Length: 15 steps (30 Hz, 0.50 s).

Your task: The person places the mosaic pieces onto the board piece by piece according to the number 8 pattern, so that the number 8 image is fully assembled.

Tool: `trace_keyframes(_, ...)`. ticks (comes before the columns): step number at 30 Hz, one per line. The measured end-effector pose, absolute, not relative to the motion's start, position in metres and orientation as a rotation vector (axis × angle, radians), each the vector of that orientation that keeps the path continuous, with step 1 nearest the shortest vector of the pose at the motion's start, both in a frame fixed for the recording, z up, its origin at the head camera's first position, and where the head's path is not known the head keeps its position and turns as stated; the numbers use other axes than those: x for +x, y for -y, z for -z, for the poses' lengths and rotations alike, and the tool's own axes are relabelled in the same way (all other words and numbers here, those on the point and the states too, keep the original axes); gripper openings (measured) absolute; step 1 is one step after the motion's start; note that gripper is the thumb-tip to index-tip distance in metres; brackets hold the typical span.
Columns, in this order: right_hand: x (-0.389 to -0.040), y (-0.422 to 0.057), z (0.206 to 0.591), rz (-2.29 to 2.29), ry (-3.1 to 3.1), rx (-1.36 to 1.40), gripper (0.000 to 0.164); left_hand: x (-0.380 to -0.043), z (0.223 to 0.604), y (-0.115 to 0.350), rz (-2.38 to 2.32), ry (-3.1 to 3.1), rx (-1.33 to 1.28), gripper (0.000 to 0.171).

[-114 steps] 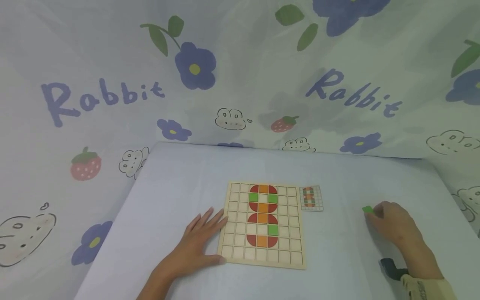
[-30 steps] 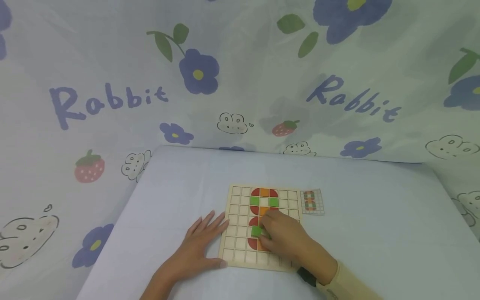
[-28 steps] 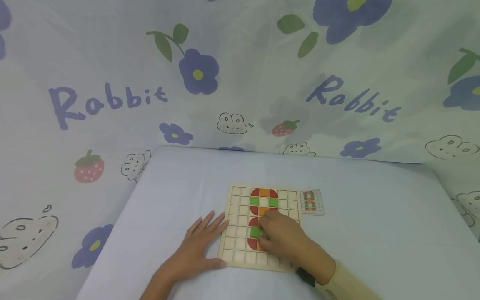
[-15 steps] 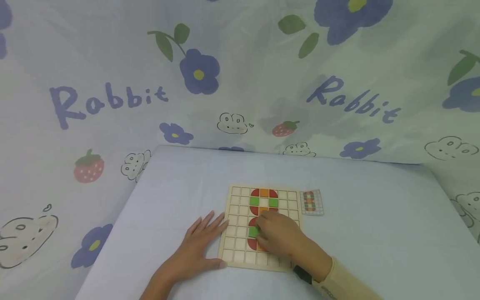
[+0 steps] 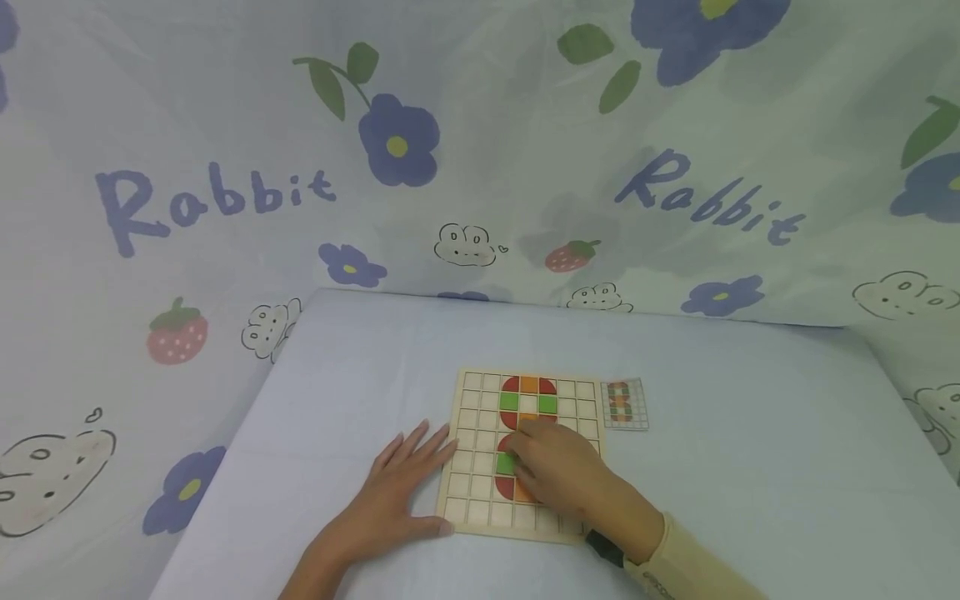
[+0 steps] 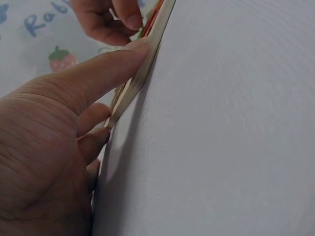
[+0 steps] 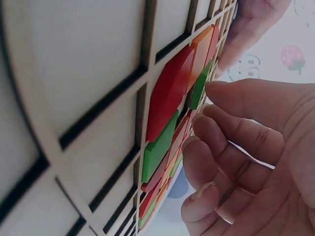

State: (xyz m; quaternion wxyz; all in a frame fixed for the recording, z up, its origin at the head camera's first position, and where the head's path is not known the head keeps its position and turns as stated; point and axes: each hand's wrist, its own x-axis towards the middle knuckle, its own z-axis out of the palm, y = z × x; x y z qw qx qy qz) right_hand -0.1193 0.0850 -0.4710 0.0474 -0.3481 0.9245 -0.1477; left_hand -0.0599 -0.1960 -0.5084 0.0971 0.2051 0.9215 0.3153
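A pale wooden grid board (image 5: 457, 492) lies on the table with red, orange and green tiles in its cells. My left hand (image 5: 386, 500) is spread along its left side, fingertips and thumb touching the edge. My right hand (image 5: 566, 467) is over the lower middle of the board, covering several cells. Its thumb tip touches a green square tile (image 5: 506, 463), which sits in a cell between two red rounded tiles. In the right wrist view that green tile (image 7: 201, 86) lies at the thumb tip, and the other fingers are loosely curled beside the board.
A small pattern card (image 5: 625, 405) printed with a coloured grid lies against the board's right edge, near its upper corner. White cloth (image 5: 750, 433) covers the table. A patterned curtain (image 5: 480, 150) rises at the back and sides.
My right hand came from the right side of the table with the green tile. The tile then moved slightly left and down into its cell. My left hand stays at the board's edge.
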Motion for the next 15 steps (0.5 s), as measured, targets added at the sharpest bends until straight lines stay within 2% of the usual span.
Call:
trace_keyframes(8,-0.1207,-0.0814,0.4711,0.443,-2.812,-1.109,0.014,-0.0596,0.506,0.1959,-0.948,-2.71,0.593,0.103)
trace_keyframes(15,-0.1201,-0.0771,0.4686,0.384,-2.749,-1.188,0.022,-0.0593,0.5059,0.1959,-0.948,-2.713,0.601,0.102)
